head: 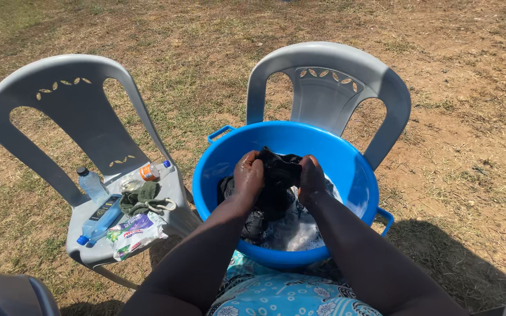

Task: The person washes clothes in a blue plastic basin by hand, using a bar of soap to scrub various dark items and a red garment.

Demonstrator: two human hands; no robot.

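Note:
A round blue plastic basin [346, 175] rests on the seat of a grey plastic chair [329, 82] in front of me. It holds soapy water and a dark wet cloth [279, 169]. My left hand [248, 175] and my right hand [311, 178] both grip the cloth, bunched between them just above the water. Part of the cloth hangs down into the foam. My forearms reach in over the basin's near rim.
A second grey chair [71, 111] stands to the left. Its seat carries two blue-capped plastic bottles [98, 219], a small orange-labelled bottle [150, 171], a dark green cloth [142, 199] and a detergent sachet [133, 234]. Dry grass and bare soil lie all around.

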